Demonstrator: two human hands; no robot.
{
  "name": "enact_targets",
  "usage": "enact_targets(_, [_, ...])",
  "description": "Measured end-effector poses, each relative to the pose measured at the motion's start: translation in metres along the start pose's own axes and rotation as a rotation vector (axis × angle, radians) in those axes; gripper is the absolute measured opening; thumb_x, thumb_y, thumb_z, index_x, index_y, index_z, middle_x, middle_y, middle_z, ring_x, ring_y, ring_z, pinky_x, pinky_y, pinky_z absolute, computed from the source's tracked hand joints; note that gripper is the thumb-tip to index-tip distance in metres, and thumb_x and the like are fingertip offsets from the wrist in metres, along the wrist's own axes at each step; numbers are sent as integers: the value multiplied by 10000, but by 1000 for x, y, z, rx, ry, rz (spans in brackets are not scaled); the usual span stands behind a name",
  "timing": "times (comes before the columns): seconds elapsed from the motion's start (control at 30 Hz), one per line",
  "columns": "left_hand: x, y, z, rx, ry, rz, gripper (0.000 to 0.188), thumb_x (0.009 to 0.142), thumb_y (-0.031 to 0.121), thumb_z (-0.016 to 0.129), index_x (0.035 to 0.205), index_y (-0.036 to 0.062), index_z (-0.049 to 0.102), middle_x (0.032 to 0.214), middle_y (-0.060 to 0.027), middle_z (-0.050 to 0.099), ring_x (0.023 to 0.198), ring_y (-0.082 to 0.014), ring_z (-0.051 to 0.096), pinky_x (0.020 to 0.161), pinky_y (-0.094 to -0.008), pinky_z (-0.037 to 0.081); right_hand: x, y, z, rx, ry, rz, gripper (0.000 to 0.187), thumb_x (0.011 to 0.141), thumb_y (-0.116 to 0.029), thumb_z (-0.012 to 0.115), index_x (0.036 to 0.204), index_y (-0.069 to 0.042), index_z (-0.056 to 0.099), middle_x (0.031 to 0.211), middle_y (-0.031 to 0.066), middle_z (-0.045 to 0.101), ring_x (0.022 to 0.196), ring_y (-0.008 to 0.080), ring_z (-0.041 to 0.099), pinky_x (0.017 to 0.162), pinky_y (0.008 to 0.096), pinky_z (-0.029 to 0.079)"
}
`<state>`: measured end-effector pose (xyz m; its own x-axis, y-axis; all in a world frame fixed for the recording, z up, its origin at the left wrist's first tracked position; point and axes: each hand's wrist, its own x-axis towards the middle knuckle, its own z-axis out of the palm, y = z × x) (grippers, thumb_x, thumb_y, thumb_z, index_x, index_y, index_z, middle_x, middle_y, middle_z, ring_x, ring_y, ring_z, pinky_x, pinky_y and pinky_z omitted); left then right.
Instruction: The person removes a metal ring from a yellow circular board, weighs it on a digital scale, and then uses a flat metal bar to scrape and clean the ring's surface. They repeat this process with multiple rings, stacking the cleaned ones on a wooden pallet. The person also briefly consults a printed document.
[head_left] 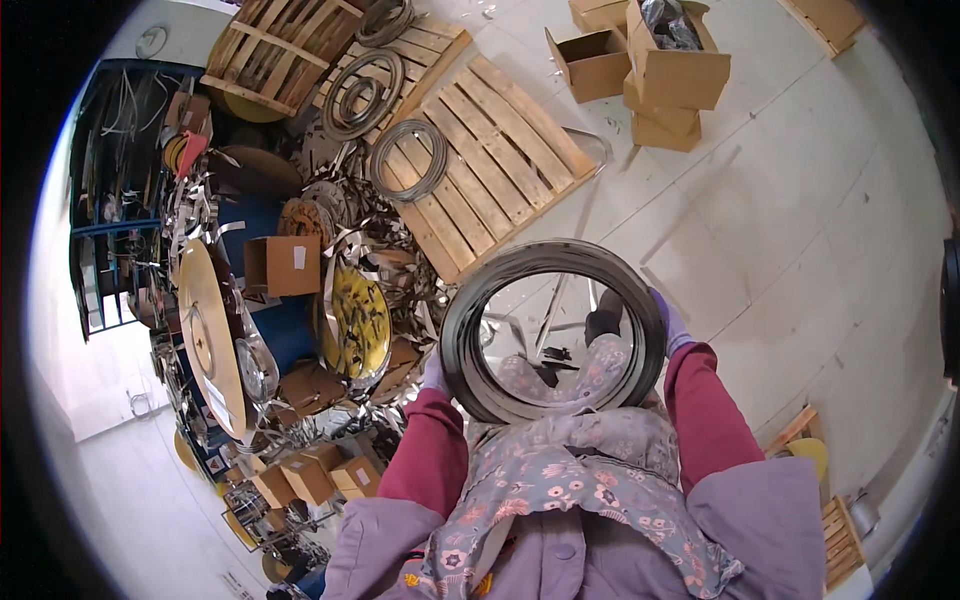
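Just right of the frame's centre, a dark ring-shaped coil (460, 345) is held up between two gloved hands, its lower edge close against the flowered apron (590, 475), though I cannot tell whether the two touch. The left hand (435, 376) grasps the ring's outer left side, mostly hidden behind the rim; the right hand (675, 322) grips the opposite side, its lilac glove pressed along the outer edge – the fingertips of both are out of sight. Through the ring's opening show patterned trouser legs, a dark shoe (605, 315) and some black scraps (556, 353) on the pale floor (800, 270). Up from the ring, toward the top middle of the frame, lies a wooden pallet (520, 140) with a thinner grey coil (438, 165) resting on its left part. Open cardboard boxes (682, 80) stand stacked at the upper right. Left of centre is a crowded heap – tangled silvery strips (340, 230), a yellow disc (362, 325) strewn with dark flakes, and a large tan disc (205, 340) standing on edge.
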<state>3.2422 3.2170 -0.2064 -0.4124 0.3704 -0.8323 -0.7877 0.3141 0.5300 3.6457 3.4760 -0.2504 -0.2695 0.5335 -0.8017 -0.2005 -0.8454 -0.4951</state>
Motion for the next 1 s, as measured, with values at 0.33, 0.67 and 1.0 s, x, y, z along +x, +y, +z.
enact_targets(0.33, [22, 5, 50, 237, -9, 1, 350, 964, 413, 472, 1029, 125, 660, 924, -71, 700, 827, -259, 647, 768, -411, 528, 20, -4, -54, 170, -61, -74, 334, 999, -314, 510, 1143, -41, 638, 996, 55, 664, 906, 158, 616, 857, 302, 491])
enact_targets(0.67, [-3, 13, 100, 112, -56, -35, 255, 983, 265, 424, 1096, 110, 594, 994, -92, 675, 885, -246, 619, 794, -371, 499, 39, -12, -74, 214, -153, 2, 428, 1012, -375, 452, 1251, -46, 586, 1111, 70, 674, 961, 197, 624, 939, 330, 479])
enact_targets(1.0, [-2, 1, 96, -114, 66, -89, 356, 970, 357, 440, 968, 98, 683, 844, -68, 696, 700, -248, 624, 680, -384, 522, 52, -48, -55, -267, -218, -181, 413, 1022, -311, 433, 1305, -35, 552, 1164, 68, 646, 1027, 186, 597, 971, 309, 453])
